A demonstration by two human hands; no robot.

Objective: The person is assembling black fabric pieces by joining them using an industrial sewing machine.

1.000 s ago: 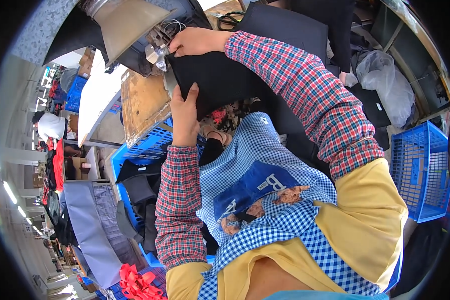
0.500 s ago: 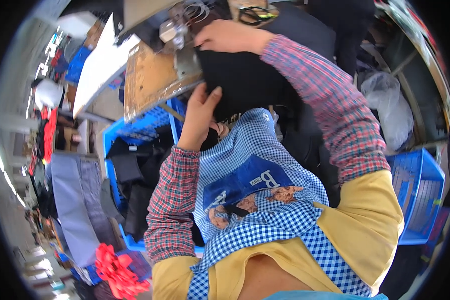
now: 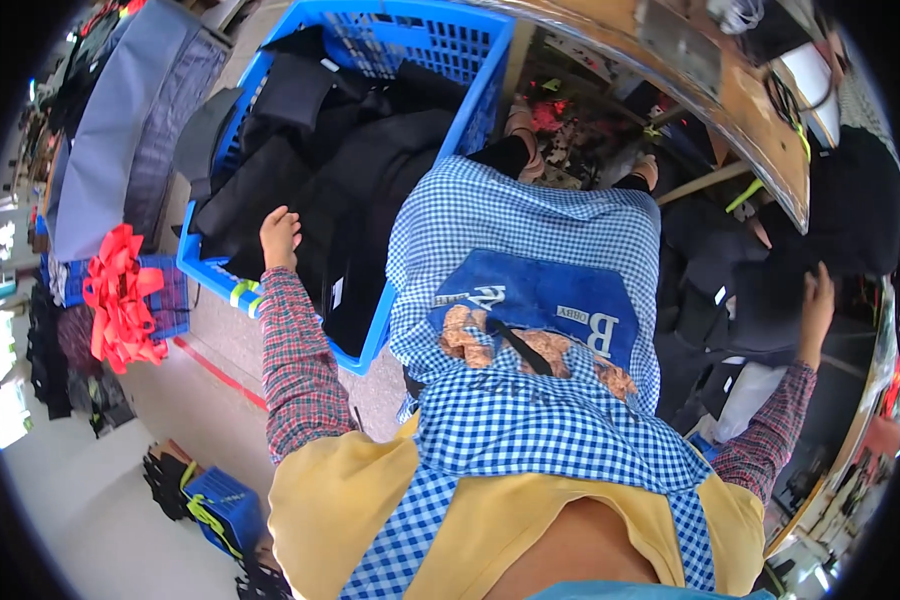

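My left hand (image 3: 281, 238) is over the near left part of a blue plastic basket (image 3: 195, 262), its fingers curled. It is against black fabric pieces (image 3: 355, 190) heaped in the basket, and whether it grips one is hidden. My right hand (image 3: 818, 312) is out to the right, fingers stretched and apart. Beside its fingertips is a smooth dark fabric piece (image 3: 768, 308), slightly blurred, over a pile of black pieces (image 3: 692, 255) with small white labels. I cannot make out whether the hand touches it.
A wooden worktable (image 3: 710, 105) with a plastic-wrapped edge stands at the upper right. Grey-blue fabric (image 3: 120, 130) hangs at the left, near a red ribbon bundle (image 3: 125, 300). A smaller blue crate (image 3: 225, 505) is at the lower left. White plastic (image 3: 750, 400) lies below the right pile.
My view has swung so the basket is now central. Both hands have left the black fabric at the worktable: the left moved to the basket, the right out to the right-hand pile.
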